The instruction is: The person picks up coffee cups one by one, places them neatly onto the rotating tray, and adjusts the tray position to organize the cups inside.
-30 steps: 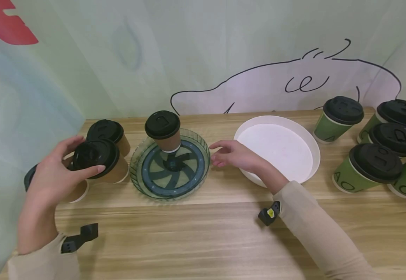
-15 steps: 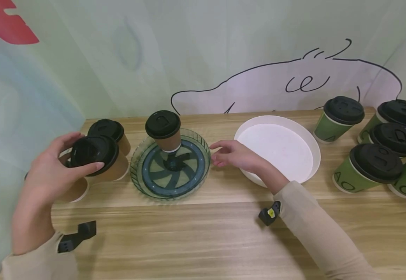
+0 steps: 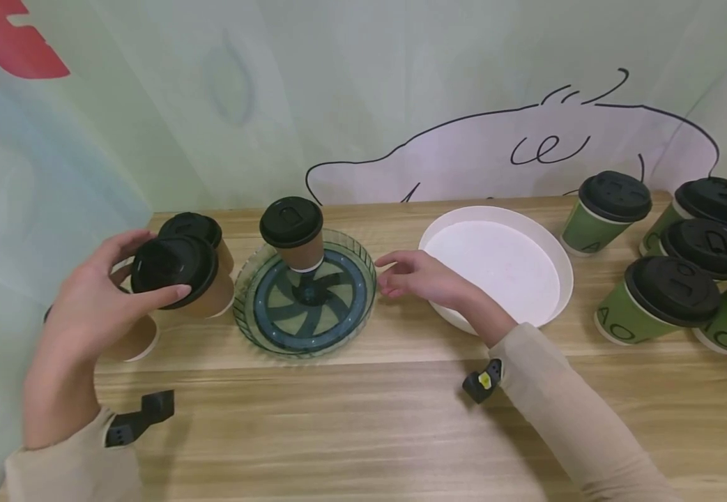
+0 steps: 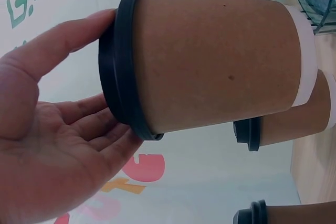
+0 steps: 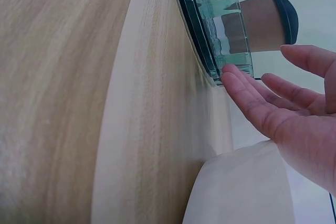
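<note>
My left hand (image 3: 90, 296) grips a brown paper coffee cup (image 4: 220, 61) around its black lid (image 4: 128, 66), thumb on one side and fingers on the other. In the head view this cup stands left of a round, clear green tray (image 3: 244, 314) with a dark pinwheel-like base. Another lidded brown coffee cup (image 3: 300, 254) is on the tray's far part. My right hand (image 3: 422, 279) holds nothing; its fingers are loosely bent, with the fingertips (image 5: 229, 72) right at the tray's near side in the right wrist view.
Behind the gripped cup stands another brown cup (image 3: 225, 258); one more brown cup (image 3: 134, 341) is partly hidden under my left hand. A round white tray (image 3: 564, 286) lies beyond my right forearm. Several green lidded cups (image 3: 633, 314) stand at the right.
My left hand has raised the brown coffee cup slightly and shifted it a little toward the green tray. My right hand stays in place.
</note>
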{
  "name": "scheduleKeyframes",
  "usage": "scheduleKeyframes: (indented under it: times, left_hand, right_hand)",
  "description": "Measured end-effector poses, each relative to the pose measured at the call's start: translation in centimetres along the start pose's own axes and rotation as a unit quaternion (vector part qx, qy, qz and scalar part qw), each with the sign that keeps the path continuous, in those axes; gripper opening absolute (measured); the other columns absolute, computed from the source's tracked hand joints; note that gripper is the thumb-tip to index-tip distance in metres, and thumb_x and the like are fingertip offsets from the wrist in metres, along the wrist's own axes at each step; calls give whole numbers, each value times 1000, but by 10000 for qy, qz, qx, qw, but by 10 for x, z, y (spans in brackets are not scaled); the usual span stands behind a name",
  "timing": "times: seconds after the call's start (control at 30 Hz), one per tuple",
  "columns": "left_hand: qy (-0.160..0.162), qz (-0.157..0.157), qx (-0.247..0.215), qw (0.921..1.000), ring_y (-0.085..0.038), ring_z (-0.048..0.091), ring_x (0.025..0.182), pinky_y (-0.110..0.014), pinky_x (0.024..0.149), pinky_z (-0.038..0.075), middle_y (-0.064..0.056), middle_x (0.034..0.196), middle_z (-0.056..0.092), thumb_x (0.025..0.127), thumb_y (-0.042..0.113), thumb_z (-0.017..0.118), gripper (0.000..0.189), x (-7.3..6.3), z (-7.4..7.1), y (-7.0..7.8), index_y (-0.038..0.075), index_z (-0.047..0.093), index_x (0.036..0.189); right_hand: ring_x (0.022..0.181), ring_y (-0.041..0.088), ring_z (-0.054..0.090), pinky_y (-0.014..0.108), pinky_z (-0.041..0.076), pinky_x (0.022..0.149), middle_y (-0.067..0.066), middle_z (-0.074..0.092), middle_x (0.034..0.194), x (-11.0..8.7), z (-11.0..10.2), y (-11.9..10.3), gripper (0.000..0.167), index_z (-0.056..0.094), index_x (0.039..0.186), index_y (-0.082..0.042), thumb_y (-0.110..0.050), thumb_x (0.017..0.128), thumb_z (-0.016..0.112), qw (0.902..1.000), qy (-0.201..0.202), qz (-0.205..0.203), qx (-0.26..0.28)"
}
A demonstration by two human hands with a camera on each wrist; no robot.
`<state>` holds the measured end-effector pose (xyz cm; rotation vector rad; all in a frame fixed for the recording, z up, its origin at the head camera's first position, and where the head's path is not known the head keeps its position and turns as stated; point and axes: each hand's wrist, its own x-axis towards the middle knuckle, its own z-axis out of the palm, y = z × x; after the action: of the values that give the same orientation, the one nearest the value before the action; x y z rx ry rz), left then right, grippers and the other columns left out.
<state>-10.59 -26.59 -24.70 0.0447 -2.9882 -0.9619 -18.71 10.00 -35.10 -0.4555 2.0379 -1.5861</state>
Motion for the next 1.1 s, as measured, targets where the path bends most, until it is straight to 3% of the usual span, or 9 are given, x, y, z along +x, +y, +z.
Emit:
scheduleKeyframes:
  times: [0.47, 0.63, 0.93, 1.1]
  left_hand:
    - [-83, 121, 12, 9999, -51, 28, 124, -64, 90, 29, -18, 148, 20, 78, 42, 70, 90, 5, 8, 16, 17, 17, 147]
    - [-181, 202, -139, 9995, -51, 27, 124, -64, 91, 28, -22, 146, 21, 79, 37, 70, 86, 8, 12, 21, 14, 21, 146]
    - [-181, 226, -679, 9973, -43, 24, 130, -61, 91, 33, -19, 145, 23, 79, 32, 72, 87, 9, 21, 25, 16, 20, 146]
    - [-217, 400, -570, 9973, -44, 29, 127, -59, 91, 34, -21, 144, 26, 79, 29, 72, 85, 13, 26, 26, 10, 22, 145]
  right_hand:
    - [100, 28, 58, 33, 50, 84, 27, 55, 115, 1, 0, 0, 42, 41, 129, 9, 0, 89, 50, 9999, 1, 22, 151]
    - [100, 29, 58, 33, 50, 84, 27, 55, 116, 1, 0, -1, 42, 41, 129, 9, 0, 89, 50, 9999, -5, 22, 151]
    - [99, 28, 59, 32, 50, 83, 26, 55, 116, 1, 1, -1, 43, 42, 129, 8, 1, 88, 50, 10000, 22, -18, 67]
    - [99, 28, 59, 33, 50, 83, 26, 54, 117, 1, 1, 0, 43, 42, 129, 9, 1, 88, 50, 10000, 16, -27, 68]
